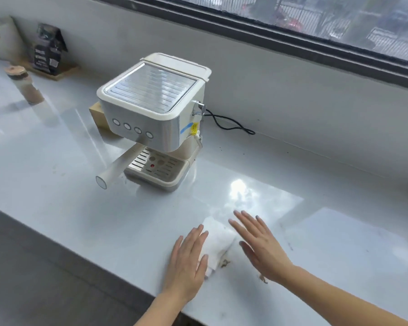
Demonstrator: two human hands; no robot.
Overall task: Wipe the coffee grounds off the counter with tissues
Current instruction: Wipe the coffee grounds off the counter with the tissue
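A white folded tissue (218,241) lies flat on the pale grey counter (80,208) near its front edge. My left hand (189,262) rests palm down on the tissue's left side, fingers spread. My right hand (260,245) is flat and open just right of the tissue, fingers pointing up-left, holding nothing. A small brown clump of coffee grounds (224,263) sits at the tissue's lower right corner, and another clump (263,279) lies under my right wrist. Fine dark specks (289,243) are scattered further right.
A cream espresso machine (151,118) with a protruding portafilter handle (118,169) stands behind the tissue, its black cord (231,124) trailing right along the wall. A glass jar (25,85) and a dark coffee bag (48,49) stand at far left. The counter's front edge runs diagonally below my hands.
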